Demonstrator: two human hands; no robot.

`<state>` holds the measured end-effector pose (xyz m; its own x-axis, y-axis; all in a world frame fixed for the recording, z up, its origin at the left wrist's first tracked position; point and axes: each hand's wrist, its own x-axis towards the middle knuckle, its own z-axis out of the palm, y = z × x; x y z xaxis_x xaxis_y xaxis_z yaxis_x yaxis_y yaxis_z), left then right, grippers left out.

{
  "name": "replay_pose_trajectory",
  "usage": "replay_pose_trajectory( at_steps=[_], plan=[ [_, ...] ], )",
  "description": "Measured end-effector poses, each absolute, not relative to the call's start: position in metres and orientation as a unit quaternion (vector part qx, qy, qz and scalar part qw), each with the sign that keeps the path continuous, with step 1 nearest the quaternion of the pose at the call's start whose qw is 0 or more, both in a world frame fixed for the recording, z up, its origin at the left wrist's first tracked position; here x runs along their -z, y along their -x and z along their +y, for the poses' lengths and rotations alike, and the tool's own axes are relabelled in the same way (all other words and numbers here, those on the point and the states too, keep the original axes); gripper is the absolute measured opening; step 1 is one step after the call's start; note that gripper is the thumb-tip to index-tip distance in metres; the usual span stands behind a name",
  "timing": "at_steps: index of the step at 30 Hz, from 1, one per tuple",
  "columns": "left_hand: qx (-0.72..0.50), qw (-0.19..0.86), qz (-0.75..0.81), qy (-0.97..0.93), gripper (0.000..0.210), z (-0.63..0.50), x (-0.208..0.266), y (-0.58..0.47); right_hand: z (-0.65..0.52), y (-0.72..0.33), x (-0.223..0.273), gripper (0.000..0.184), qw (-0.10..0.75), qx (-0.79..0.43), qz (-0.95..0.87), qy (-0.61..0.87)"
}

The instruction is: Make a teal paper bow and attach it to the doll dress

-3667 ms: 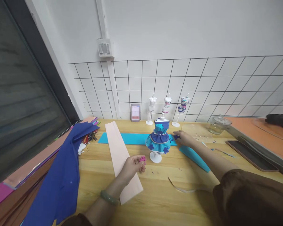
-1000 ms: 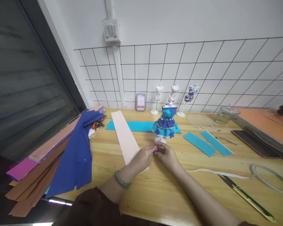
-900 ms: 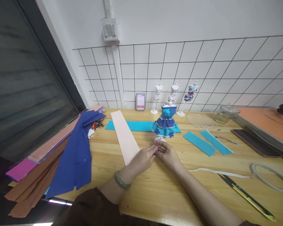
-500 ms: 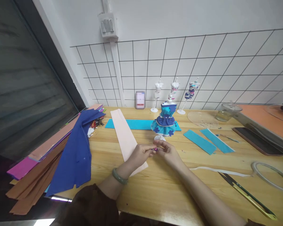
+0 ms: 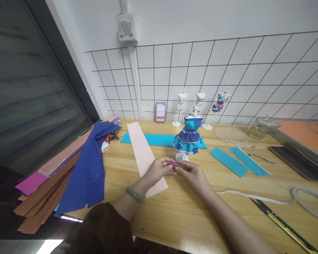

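Note:
Between my fingertips is a small pink and dark blue piece (image 5: 175,165), perhaps a bow; its exact kind is too small to make out. My left hand (image 5: 160,168) pinches it from the left, over a pale pink paper strip (image 5: 143,150). My right hand (image 5: 192,173) grips it from the right with thumb and fingers. Just behind the hands stands a miniature dress form (image 5: 188,135) in a turquoise and dark blue ruffled dress, its white round base (image 5: 182,157) close to my right fingers.
Folded blue paper (image 5: 86,173) and brown strips (image 5: 47,194) lie left. Turquoise pieces (image 5: 229,162), white tape (image 5: 251,195), yellow-handled snips (image 5: 283,225) and a tape roll (image 5: 307,204) are at right. Small dress forms (image 5: 180,102) and a phone (image 5: 160,112) stand by the wall.
The pink and blue piece shows more between my fingers, and my right fingers have shifted around it. The whole view has swung slightly left.

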<state>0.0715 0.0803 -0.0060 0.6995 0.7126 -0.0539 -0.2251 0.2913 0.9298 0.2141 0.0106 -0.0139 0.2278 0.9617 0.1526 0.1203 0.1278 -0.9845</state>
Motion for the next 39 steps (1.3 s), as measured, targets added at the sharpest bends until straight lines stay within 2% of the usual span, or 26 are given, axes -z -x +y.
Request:
replay_pose_trajectory(
  at_steps=[3, 8, 12, 14, 18, 22, 30, 39],
  plan=[
    [-0.303, 0.771, 0.234, -0.509, 0.037, 0.079, 0.007, -0.073, 0.011, -0.213, 0.014, 0.028, 0.549, -0.272, -0.543, 0.574],
    [-0.289, 0.792, 0.240, -0.481, 0.041, 0.076, 0.006, -0.073, 0.009, -0.212, 0.014, 0.017, 0.541, -0.179, -0.587, 0.575],
    [-0.279, 0.820, 0.216, -0.451, 0.034, 0.073, 0.004, -0.073, 0.008, -0.206, 0.015, 0.023, 0.417, 0.025, -0.724, 0.549],
    [-0.278, 0.832, 0.210, -0.431, 0.029, 0.072, 0.004, -0.072, 0.008, -0.199, 0.015, 0.025, 0.365, 0.085, -0.750, 0.544],
    [-0.328, 0.816, 0.238, -0.413, 0.018, 0.075, 0.009, -0.072, 0.010, -0.182, 0.016, 0.027, 0.325, 0.104, -0.763, 0.549],
    [-0.361, 0.813, 0.252, -0.382, 0.017, 0.080, 0.014, -0.072, 0.014, -0.175, 0.018, 0.025, 0.314, 0.108, -0.766, 0.550],
    [-0.297, 0.832, 0.232, -0.408, 0.023, 0.074, 0.001, -0.071, 0.018, -0.199, 0.020, 0.023, 0.382, 0.072, -0.744, 0.544],
    [-0.271, 0.845, 0.216, -0.407, 0.024, 0.077, 0.005, -0.071, 0.018, -0.205, 0.030, 0.027, 0.401, 0.066, -0.742, 0.533]
  ],
)
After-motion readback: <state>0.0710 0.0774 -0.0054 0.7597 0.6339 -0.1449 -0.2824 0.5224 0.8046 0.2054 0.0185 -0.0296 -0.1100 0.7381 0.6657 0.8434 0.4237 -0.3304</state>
